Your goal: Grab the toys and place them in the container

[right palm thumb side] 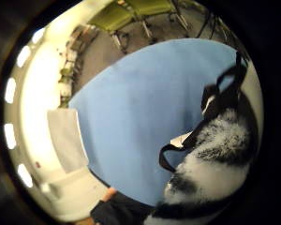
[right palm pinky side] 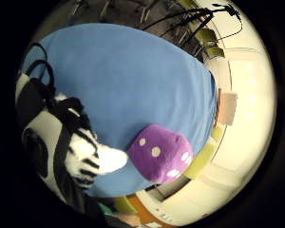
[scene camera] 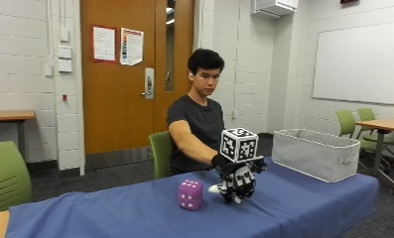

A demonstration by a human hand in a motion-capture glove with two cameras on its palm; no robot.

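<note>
Our grip [scene camera: 239,173] holds the zebra plush [scene camera: 236,184] over the table [scene camera: 117,213]: soft, light, best taken mid-body. Beside the grip stands a purple dice [scene camera: 190,194]; the container [scene camera: 315,153] sits well apart.

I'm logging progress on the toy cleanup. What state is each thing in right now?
Zebra toy: held in the grip of the gloved right hand, over the table.
Purple dice: resting on the blue tablecloth, untouched, beside the zebra toy.
Grey container: upright and open-topped at the table's far end; contents cannot be seen.
</note>
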